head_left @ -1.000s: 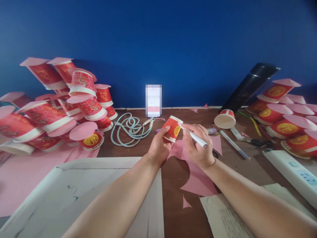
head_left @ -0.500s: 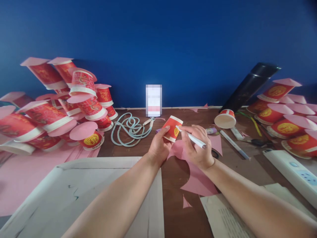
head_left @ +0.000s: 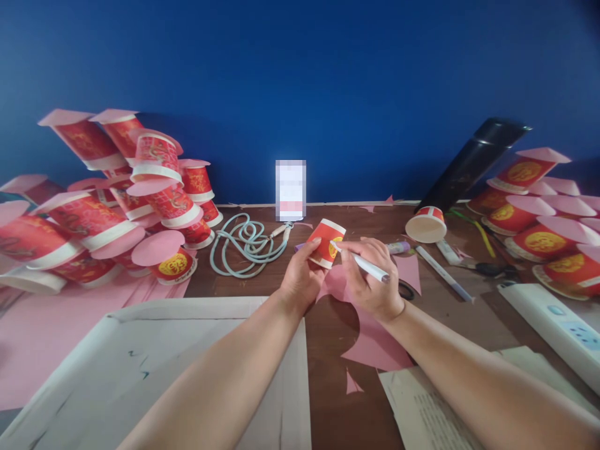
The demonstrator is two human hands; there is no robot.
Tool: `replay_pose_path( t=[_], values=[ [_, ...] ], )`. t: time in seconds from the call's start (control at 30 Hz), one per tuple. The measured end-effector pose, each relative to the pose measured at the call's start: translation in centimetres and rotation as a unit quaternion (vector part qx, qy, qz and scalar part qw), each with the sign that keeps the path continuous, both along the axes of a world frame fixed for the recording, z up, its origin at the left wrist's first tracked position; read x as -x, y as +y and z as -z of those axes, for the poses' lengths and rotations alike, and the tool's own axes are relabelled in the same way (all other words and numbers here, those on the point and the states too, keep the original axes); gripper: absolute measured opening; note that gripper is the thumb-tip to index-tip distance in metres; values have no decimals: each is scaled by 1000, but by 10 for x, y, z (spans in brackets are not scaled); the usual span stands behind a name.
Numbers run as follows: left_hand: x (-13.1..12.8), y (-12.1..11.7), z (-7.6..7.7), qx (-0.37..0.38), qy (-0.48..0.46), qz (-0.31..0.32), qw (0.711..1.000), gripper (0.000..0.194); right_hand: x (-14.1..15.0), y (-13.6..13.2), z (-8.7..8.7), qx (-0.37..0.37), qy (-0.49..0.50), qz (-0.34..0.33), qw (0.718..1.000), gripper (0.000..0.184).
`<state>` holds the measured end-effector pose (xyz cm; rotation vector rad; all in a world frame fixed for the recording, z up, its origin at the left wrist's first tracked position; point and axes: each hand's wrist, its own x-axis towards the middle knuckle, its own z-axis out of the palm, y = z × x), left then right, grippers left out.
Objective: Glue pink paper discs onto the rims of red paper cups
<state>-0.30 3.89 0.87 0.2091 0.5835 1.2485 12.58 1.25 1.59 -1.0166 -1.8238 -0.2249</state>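
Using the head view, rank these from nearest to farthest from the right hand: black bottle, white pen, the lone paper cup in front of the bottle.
1. White pen: in the right hand itself.
2. Paper cup: on the table, beyond the hand and to its right.
3. Black bottle: behind the cup, leaning right.

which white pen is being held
The white pen in the right hand, its tip at the held red cup; the other white pen lies on the table.
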Motion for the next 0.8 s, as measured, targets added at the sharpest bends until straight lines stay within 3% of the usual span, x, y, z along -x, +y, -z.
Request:
replay_pose_path(
  t=[0.1, 0.2, 0.33, 0.5, 0.7, 0.8],
  values=[
    [1, 0, 0, -7, -15, 8, 1000, 14, -1, -1, 0, 7, 18, -4, 1000, 22],
    [1, 0, 0, -3, -25, 3, 1000, 17, -1, -1, 1, 58, 77, -3, 995, 24],
    [1, 2, -2, -7, -24, 12, 1000, 17, 0, 3, 4, 147, 188, 16, 971, 25],
    [0, 1, -2, -40, -43, 43, 997, 23, -2, 13, 11, 206, 256, 25, 944, 36],
    [-1, -1, 1, -59, -59, 86, 993, 23, 1, 17, 9, 336, 366, -42, 867, 51],
    [-2, -4, -2, -65, -47, 109, 991, 25, 5, 16, 6, 359, 423, -87, 827, 55]
  ],
)
